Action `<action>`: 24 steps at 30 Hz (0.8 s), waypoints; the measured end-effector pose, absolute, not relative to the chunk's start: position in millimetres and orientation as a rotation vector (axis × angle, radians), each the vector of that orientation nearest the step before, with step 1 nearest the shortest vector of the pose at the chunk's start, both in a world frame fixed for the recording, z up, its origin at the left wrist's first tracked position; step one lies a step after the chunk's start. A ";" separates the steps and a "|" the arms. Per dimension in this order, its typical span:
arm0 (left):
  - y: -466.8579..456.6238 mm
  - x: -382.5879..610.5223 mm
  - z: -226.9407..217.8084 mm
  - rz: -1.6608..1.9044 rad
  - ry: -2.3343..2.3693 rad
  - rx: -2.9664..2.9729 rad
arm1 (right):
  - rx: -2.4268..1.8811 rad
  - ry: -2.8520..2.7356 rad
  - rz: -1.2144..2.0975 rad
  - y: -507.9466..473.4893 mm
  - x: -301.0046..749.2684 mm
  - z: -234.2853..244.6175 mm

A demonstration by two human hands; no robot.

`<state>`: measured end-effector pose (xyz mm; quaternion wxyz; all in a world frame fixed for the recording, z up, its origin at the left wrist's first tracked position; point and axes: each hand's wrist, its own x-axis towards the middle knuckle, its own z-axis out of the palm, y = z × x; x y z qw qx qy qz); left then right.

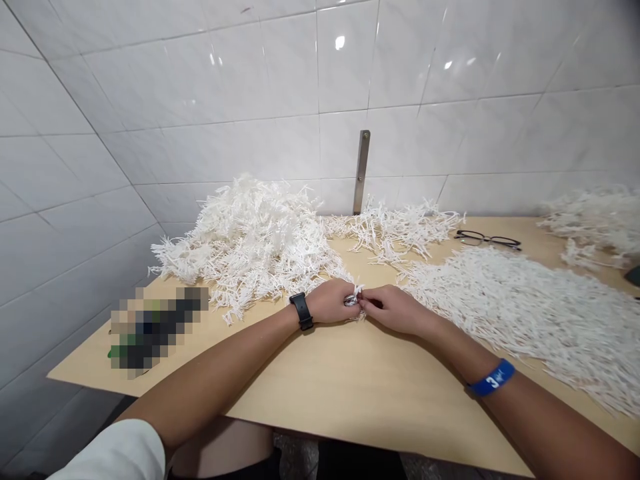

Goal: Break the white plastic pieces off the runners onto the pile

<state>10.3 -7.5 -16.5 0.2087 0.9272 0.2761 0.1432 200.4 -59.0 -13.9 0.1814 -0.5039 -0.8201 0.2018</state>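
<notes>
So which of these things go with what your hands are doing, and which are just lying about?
With the hands: left hand, right hand, the small white tuft pinched between them, the heap of white plastic strands.

Lying about: black-framed glasses, the blurred object, the metal wall strip.

A black strap watch (301,311) circles the wrist just behind the left hand (327,301), and a white sleeve (110,455) (short, from what shows) covers that arm higher up, while a blue wristband (486,377) with white markings sits behind the right hand (395,310).
</notes>
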 end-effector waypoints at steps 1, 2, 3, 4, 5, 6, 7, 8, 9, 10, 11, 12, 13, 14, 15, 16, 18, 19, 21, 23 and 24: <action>-7.4 10.2 -17.0 0.410 0.757 2.581 | -1.423 -2.313 0.567 -58.9 200.4 -14.1; -7.3 10.1 -17.3 0.420 0.749 2.582 | -1.423 -2.311 0.565 -58.7 200.3 -14.3; -7.3 10.1 -17.5 0.428 0.746 2.581 | -1.423 -2.310 0.563 -58.6 200.3 -14.4; -7.3 10.1 -17.4 0.436 0.746 2.580 | -1.422 -2.310 0.562 -58.5 200.2 -14.5; -7.3 10.2 -17.2 0.442 0.747 2.579 | -1.421 -2.310 0.561 -58.4 200.1 -14.6; -7.3 10.3 -16.9 0.450 0.748 2.578 | -1.419 -2.309 0.558 -58.3 200.0 -14.6; -7.2 10.4 -16.6 0.459 0.746 2.578 | -1.419 -2.306 0.556 -58.3 199.8 -14.6; -7.1 10.6 -16.3 0.466 0.742 2.578 | -1.421 -2.302 0.553 -58.3 199.7 -14.5; -6.9 10.8 -16.2 0.470 0.735 2.580 | -1.424 -2.297 0.549 -58.3 199.5 -14.3; -6.8 11.1 -16.2 0.472 0.732 2.583 | -1.428 -2.292 0.546 -58.2 199.4 -14.2; -6.6 11.3 -16.3 0.473 0.731 2.588 | -1.431 -2.287 0.543 -58.1 199.3 -14.2; -6.5 11.5 -16.4 0.477 0.730 2.595 | -1.434 -2.284 0.541 -57.8 199.3 -14.2; -6.6 11.7 -16.5 0.482 0.729 2.604 | -1.435 -2.283 0.540 -57.6 199.3 -14.4; -6.7 11.9 -16.5 0.486 0.729 2.614 | -1.436 -2.282 0.538 -57.3 199.5 -14.6; -6.9 11.9 -16.4 0.490 0.730 2.621 | -1.437 -2.283 0.537 -57.0 199.7 -14.9; -7.2 11.9 -16.2 0.491 0.733 2.624 | -1.438 -2.284 0.536 -56.8 199.9 -15.2; -7.9 11.7 -15.4 0.482 0.751 2.611 | -1.439 -2.284 0.534 -56.5 200.2 -15.8; -8.1 11.5 -14.9 0.471 0.761 2.601 | -1.439 -2.283 0.533 -56.5 200.3 -16.1; -8.4 11.2 -14.0 0.445 0.778 2.583 | -1.438 -2.280 0.535 -56.6 200.2 -16.2; -8.2 10.9 -13.5 0.426 0.792 2.575 | -1.435 -2.276 0.539 -56.8 200.0 -16.0; -8.1 10.9 -13.5 0.423 0.795 2.573 | -1.434 -2.275 0.542 -56.9 199.9 -15.9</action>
